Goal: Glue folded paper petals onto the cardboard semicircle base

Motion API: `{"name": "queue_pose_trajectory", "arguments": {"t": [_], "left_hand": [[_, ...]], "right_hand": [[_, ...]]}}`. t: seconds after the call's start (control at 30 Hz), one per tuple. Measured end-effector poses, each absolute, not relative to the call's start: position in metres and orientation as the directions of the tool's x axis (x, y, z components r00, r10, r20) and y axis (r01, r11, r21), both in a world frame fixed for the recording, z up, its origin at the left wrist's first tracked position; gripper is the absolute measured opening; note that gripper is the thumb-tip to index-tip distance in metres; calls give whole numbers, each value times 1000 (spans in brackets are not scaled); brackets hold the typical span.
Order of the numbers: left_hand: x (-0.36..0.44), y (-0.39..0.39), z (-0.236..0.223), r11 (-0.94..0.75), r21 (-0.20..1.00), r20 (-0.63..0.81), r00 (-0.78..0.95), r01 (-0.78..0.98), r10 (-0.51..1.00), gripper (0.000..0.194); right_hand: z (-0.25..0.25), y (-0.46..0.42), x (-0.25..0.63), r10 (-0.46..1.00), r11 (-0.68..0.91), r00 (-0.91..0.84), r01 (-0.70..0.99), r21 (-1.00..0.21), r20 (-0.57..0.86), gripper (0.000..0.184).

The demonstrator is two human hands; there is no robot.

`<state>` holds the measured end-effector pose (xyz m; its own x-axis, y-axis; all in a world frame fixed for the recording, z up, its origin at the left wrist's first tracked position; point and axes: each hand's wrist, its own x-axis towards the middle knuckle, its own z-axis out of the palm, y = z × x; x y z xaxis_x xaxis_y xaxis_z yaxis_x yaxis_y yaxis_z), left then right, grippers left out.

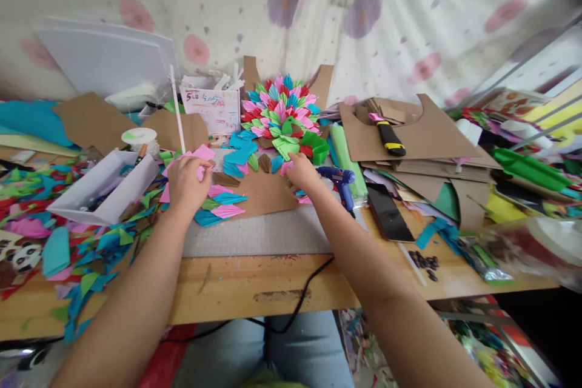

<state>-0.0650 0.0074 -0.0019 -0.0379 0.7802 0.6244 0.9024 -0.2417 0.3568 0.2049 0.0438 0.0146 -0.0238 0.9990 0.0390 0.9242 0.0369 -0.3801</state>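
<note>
My left hand [188, 180] is closed, its fingertips pinched on a pink crepe-paper petal [200, 172] beside other pink pieces. Over the right side of a brown cardboard piece [261, 194] is my right hand [302, 172], fingers bent together beside a small pink paper piece [285, 167]; what lies under its fingertips is hidden. Blue, pink, green and brown petals lie along the cardboard's left and upper edges, including a blue petal [230, 198]. Behind stands a panel covered in layered colourful petals [282, 106]. Close to my right forearm rests a blue glue gun [339, 179].
Paper scraps [102, 248] and a white open box [107, 194] lie at left. To the right are a black phone [390, 212], a yellow-black cutter [390, 138] on stacked cardboard [436, 139], and dark beads [425, 262]. A black cord [302, 297] crosses the table's front edge.
</note>
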Motion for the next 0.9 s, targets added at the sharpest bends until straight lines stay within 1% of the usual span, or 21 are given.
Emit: {"name": "queue_pose_trajectory", "arguments": {"t": [0.1,0.3,0.37,0.47,0.53,0.63,0.7,0.77,0.83,0.9], "left_hand": [[-64,6,-3,-218,362,626,-63,906,778,8],[-64,4,-3,-200,362,615,-72,910,785,11],[-65,4,-3,-211,354,614,-56,911,788,11],[-65,4,-3,-210,355,610,-55,911,790,10],[-66,4,-3,-202,364,607,-67,909,792,9],[-66,3,-4,-187,383,593,-85,905,801,7],[-66,2,-4,-180,396,586,-97,900,805,7],[-65,1,-3,-184,407,591,-104,895,800,7],[-64,0,-2,-200,411,600,-99,889,794,7],[-60,-1,0,-221,409,602,-80,886,795,7]], "right_hand": [[19,59,197,999,17,-32,949,-316,-41,45],[19,77,187,991,3,-36,969,-247,-129,49],[15,79,187,993,23,-48,975,-223,-111,48],[11,76,187,998,48,-56,979,-199,-33,45],[11,72,187,998,59,-57,976,-211,16,42],[13,63,186,993,92,-71,961,-261,89,38],[15,55,185,982,151,-109,946,-289,156,39],[16,45,185,955,264,-205,917,-299,216,41],[15,31,187,895,435,-373,851,-296,244,42],[13,15,192,800,600,-553,742,-298,233,40]]}}
